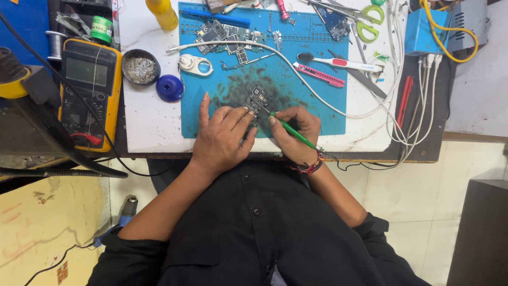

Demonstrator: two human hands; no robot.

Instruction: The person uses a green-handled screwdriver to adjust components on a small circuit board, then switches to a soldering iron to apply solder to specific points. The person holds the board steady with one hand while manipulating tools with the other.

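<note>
Right near the front edge of the blue work mat (317,114) lies a small dark circuit board (257,99), pinned under the fingertips of the left hand (221,139). Beside it, the right hand (294,133) is closed around a green-handled tool (292,130) whose tip meets the board; a white cable (296,71) curves just beyond.
</note>
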